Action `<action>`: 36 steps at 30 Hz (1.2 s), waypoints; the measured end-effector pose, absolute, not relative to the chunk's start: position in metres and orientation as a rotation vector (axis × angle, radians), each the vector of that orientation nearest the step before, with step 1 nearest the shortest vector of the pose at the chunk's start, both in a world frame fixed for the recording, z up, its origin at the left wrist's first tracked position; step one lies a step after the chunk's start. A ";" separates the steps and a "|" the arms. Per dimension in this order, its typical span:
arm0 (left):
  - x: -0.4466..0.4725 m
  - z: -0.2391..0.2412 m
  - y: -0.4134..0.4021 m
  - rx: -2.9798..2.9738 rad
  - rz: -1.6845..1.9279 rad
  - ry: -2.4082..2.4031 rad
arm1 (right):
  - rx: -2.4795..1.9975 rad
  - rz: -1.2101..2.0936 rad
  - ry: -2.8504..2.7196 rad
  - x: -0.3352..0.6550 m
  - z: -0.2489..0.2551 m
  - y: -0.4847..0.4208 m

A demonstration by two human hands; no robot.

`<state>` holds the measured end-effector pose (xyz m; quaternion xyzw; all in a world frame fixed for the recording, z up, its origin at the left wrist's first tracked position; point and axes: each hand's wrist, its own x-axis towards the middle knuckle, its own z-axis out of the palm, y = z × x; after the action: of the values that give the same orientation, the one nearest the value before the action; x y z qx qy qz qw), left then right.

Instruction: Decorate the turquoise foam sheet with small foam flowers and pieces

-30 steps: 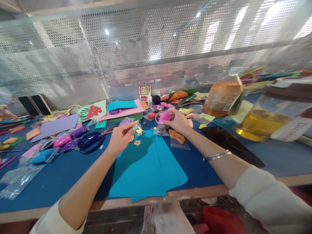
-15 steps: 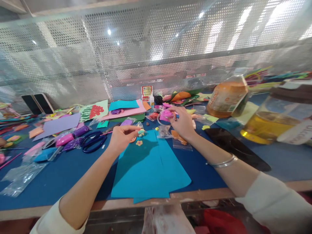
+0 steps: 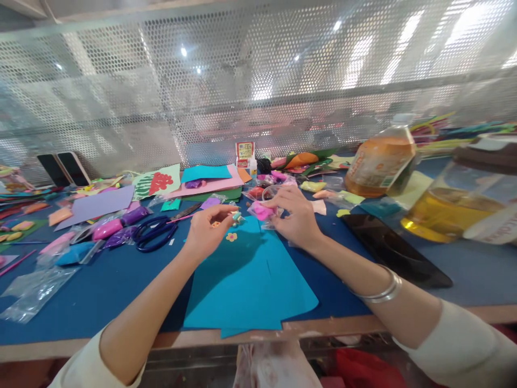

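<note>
Left hand (image 3: 205, 230) pinches small piece (image 3: 239, 219) by sheet (image 3: 250, 285)'s far edge | right hand (image 3: 299, 216) grips pink packet (image 3: 262, 210) | dipping left, I could nudge sheet's flower (image 3: 231, 237)

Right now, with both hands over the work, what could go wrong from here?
The left hand pinches a small pale piece; it might slip or get squashed if squeezed too hard.
The small flower lies on the blue sheet close by that hand, so a finger could brush it aside.
The right hand holds a pink packet near the sheet's far end; dropping it might disturb nearby pieces.
</note>
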<state>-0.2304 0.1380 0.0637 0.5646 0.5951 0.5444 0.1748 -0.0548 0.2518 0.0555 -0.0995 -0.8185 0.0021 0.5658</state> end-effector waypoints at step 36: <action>-0.227 0.057 0.138 2.772 1.127 1.662 | -0.290 0.382 -1.971 -0.054 0.057 0.219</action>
<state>-0.2268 0.1383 0.0568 0.8018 0.4808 0.3260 -0.1400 -0.0540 0.2191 0.0568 -0.1215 -0.8250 0.1598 0.5283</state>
